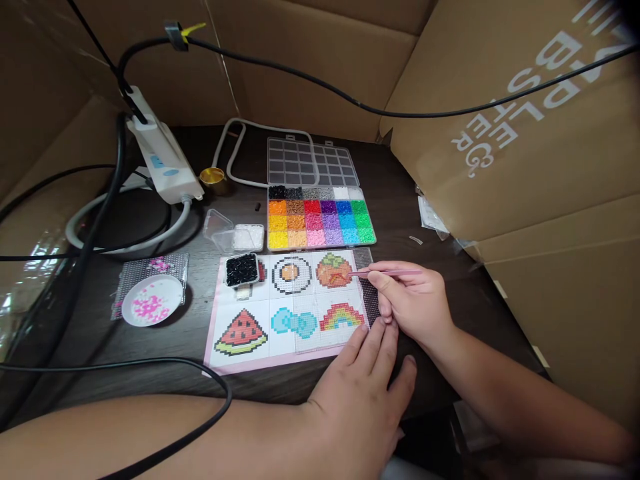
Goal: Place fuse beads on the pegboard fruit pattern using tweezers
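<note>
In my right hand (pixel 417 300) is a pair of pink tweezers (pixel 363 273), their tip over the persimmon pattern (pixel 334 272). My left hand (pixel 357 387) lies flat with its fingers stretched out on the lower right edge of the clear pegboard (pixel 320 340). Beneath the board is a pattern sheet (pixel 280 347) with a watermelon, a fried egg, a blue bow and a rainbow. A small box of black beads (pixel 242 269) rests on the sheet's upper left. Whether the tweezer tip grips a bead is too small to tell.
A compartment box of coloured beads (pixel 320 220) stands behind the sheet, lid open. At left are a white dish (pixel 175 290) of pink and white beads, another pegboard (pixel 131 272) and a power strip (pixel 167 163). A black cable (pixel 210 380) crosses near my left forearm.
</note>
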A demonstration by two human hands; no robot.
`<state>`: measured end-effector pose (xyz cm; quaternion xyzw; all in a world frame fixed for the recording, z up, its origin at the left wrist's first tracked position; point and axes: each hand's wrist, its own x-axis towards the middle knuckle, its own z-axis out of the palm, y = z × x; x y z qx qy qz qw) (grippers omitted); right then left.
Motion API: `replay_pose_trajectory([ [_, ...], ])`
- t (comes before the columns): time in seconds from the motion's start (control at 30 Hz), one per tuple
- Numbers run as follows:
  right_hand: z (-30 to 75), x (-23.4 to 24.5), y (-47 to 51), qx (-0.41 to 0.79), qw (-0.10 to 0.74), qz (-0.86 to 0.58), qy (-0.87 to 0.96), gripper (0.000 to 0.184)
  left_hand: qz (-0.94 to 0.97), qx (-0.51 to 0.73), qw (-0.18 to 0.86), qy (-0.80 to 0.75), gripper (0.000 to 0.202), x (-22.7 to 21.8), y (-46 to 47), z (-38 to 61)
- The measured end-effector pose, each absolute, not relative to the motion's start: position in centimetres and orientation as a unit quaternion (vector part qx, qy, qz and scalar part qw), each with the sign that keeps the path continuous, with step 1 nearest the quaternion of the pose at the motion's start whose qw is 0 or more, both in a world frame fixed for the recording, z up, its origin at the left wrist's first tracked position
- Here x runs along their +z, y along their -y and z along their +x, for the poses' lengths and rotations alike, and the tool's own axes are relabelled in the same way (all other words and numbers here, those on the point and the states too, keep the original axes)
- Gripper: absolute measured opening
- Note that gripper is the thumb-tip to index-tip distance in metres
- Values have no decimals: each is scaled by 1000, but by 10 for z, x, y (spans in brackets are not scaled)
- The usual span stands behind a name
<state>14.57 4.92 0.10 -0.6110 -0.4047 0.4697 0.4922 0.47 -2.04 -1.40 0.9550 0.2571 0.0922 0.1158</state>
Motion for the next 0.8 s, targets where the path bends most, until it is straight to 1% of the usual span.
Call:
replay_pose_trajectory([
  [0.2, 147, 3, -50, 463, 503, -605, 408, 27, 954, 91, 117, -260, 70, -14, 21, 4],
  [0.5, 146, 2, -50, 459, 483, -621, 414, 30, 954, 86, 116, -261, 71, -13, 21, 4],
  [0.8, 145, 4, -51, 463, 484, -624, 402, 31, 954, 82, 123, -261, 73, -14, 20, 5],
])
